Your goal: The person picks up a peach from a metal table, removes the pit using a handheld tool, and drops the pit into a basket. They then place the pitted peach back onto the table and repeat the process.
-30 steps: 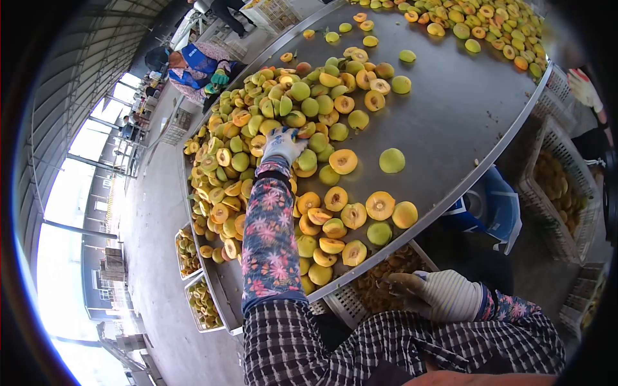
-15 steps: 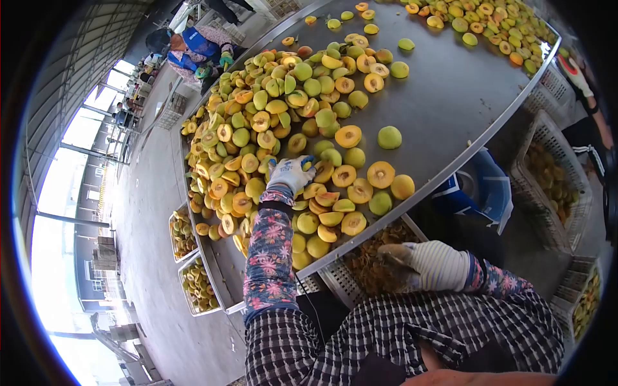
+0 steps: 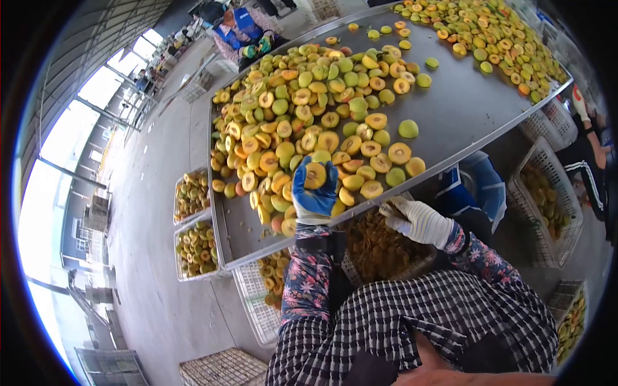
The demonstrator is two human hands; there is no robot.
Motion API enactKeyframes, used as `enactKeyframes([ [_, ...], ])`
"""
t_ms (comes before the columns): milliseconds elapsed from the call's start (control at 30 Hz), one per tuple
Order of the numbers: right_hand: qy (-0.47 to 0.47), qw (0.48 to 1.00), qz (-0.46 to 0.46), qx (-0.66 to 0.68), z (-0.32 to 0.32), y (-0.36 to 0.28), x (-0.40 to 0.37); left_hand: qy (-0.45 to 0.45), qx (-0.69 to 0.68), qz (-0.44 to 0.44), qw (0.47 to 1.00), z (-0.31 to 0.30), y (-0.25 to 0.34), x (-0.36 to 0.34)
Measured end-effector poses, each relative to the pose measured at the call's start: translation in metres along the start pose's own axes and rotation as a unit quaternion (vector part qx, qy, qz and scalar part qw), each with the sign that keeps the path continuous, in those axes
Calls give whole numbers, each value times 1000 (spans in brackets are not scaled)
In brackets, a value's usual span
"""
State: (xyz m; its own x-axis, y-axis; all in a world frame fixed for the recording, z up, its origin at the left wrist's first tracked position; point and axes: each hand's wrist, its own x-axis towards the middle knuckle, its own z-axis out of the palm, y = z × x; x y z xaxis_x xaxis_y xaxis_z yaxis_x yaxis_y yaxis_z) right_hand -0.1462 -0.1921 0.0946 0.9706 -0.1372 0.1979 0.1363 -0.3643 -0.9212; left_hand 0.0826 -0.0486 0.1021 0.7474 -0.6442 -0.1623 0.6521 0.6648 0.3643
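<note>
My left hand (image 3: 315, 190), in a white glove with a blue palm, is turned palm up near the table's front edge. Its fingers curl round a halved fruit (image 3: 315, 175), whose orange cut face shows. Beside and beyond it spreads a heap of yellow-green fruit (image 3: 290, 106), many of them halved, on a grey metal table (image 3: 457, 103). My right hand (image 3: 418, 220), in a striped white glove, is below the table edge over a crate of brown pieces (image 3: 383, 248). Its fingers are bent together with stained tips; what they hold, if anything, cannot be made out.
Fruit-filled crates (image 3: 197, 249) stand at the table's left side, with another crate (image 3: 254, 296) below its front edge. At the right are a blue container (image 3: 483, 186) and a large crate (image 3: 547, 199). A co-worker (image 3: 244, 29) in a blue vest works across the table; another person's arm shows at right.
My left hand has turned from back up, reaching into the heap, to palm up with a fruit half, closer to the table edge. The whole view has shifted. My right hand remains below the edge.
</note>
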Motion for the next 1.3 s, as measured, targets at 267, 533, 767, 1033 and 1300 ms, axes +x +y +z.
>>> enactKeyframes([
  [267, 55, 993, -54, -88, 41, -41, 18, 9, 84, 19, 996, -11, -42, -66],
  [533, 69, 959, -127, -244, 74, -25, 14, -4, 166, 73, 983, -4, -40, -100],
  [767, -50, 990, 86, -99, 82, -39, 10, 8, 235, 134, 963, -10, -38, -116],
  [1033, -29, 976, -65, -206, 75, -8, 10, -112, 483, 119, 860, -43, -23, -98],
  [1300, 43, 999, -18, 19, 69, -9, -3, -39, 78, -100, 991, -43, -23, -115],
])
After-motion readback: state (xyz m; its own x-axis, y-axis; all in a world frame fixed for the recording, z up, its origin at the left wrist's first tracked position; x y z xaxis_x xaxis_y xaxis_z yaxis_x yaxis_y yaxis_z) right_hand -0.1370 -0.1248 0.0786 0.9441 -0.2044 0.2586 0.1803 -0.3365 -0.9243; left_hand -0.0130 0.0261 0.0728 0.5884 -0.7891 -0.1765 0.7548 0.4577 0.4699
